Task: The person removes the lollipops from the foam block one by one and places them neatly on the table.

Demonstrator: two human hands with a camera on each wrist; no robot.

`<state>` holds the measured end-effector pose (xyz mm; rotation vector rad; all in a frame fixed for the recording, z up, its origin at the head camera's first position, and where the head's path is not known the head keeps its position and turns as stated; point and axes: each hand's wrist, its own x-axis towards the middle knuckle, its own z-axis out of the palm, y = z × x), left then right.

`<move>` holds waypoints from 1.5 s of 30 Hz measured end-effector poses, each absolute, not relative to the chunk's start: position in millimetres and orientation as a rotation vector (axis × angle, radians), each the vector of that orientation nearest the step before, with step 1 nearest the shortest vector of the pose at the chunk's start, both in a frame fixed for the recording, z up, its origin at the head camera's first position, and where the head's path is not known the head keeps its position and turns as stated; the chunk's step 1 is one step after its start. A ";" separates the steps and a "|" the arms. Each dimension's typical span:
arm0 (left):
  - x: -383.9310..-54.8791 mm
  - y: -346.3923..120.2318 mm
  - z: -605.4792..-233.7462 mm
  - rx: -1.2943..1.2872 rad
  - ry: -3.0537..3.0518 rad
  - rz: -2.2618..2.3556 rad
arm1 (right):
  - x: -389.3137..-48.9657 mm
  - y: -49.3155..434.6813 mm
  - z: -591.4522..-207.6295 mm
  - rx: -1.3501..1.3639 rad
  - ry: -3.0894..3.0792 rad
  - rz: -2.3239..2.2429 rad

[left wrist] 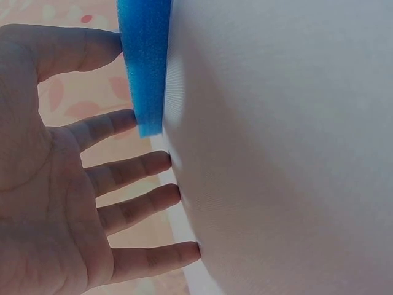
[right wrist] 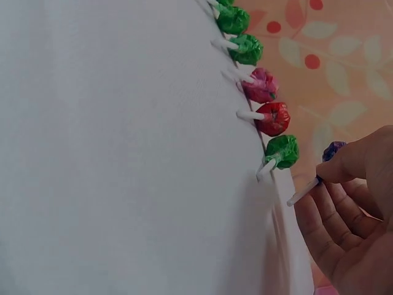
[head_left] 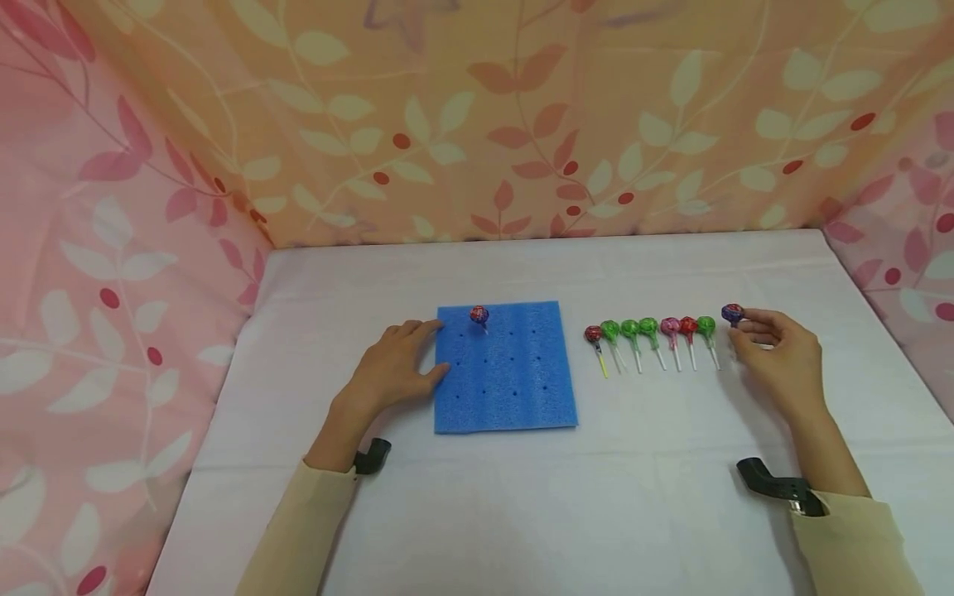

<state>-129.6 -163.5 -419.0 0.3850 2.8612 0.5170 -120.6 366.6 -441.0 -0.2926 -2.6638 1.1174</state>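
My left hand [head_left: 395, 364] rests at the left edge of a blue foam block [head_left: 507, 364], thumb and index fingertip touching it, the other fingers spread straight down to the tablecloth in the left wrist view. The block has rows of small holes. One lollipop [head_left: 479, 315] with a red and blue wrapper stands in its back row. At the right, my right hand [head_left: 782, 356] pinches a purple-blue wrapped lollipop [right wrist: 333, 150] between thumb and fingers, its white stick [right wrist: 304, 192] pointing down. Beside that hand lies the last green lollipop [head_left: 705, 326] of a row.
Several lollipops lie in a row between block and right hand: a dark red one [head_left: 593, 334] with a yellow stick, green ones, a pink one [head_left: 671, 327] and a red one [head_left: 687, 326]. A white cloth [head_left: 633, 497] covers the table. Patterned fabric [head_left: 522, 124] hangs behind and at both sides.
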 end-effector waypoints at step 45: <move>-128.4 -163.4 -420.5 0.388 2.869 0.527 | -123.8 373.4 -440.9 -0.351 -2.869 0.917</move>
